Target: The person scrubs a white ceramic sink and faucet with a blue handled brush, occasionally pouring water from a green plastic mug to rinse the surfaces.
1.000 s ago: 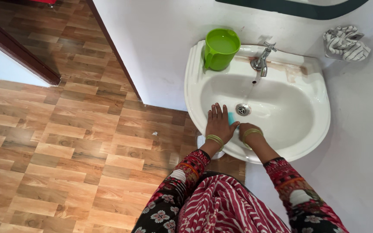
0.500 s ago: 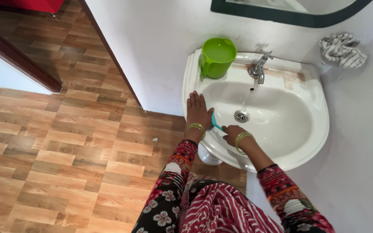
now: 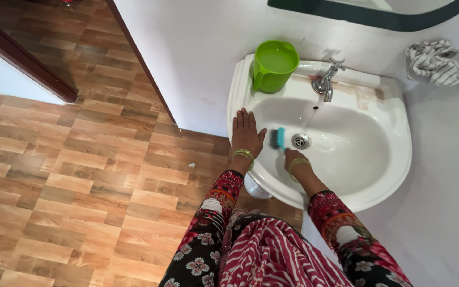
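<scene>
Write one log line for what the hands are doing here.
left hand flat on sink rim | right hand grip on teal brush in basin | green jug by tap

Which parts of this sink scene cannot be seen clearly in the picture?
- Head view: the right hand fingers, curled under around the teal brush; its handle is hidden.
- The mirror, cut off by the top edge.
- The pedestal under the sink, mostly hidden by the basin.
- Any water from the tap: too faint.

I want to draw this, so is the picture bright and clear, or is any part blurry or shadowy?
Head view: bright, even light, mostly sharp; the white sink gleams softly; the teal brush in the right hand looks slightly smeared; soft shadow lies under the basin; straight edges bend near the corners.
</scene>
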